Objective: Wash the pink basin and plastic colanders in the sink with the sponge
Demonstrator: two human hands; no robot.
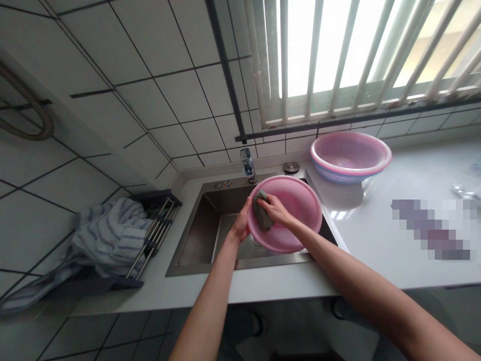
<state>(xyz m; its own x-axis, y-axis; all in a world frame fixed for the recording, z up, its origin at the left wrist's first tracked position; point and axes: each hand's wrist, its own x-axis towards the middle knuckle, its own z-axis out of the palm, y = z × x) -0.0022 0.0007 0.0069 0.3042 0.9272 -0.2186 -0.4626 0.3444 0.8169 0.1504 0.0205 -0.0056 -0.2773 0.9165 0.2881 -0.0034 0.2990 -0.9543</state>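
Note:
A pink plastic colander is held tilted over the steel sink. My left hand grips its left rim, fingers closed round the edge. In my right hand is a bunched grey-green cloth, pressed against the colander's inner left side. Behind the colander the chrome faucet stands at the sink's back edge. The palm side of both hands is hidden.
More basins, a pink one in a blue one, stand on the right counter. A round drain cover lies behind the sink. At left, a striped cloth drapes over a metal-barred rack. A barred window is above.

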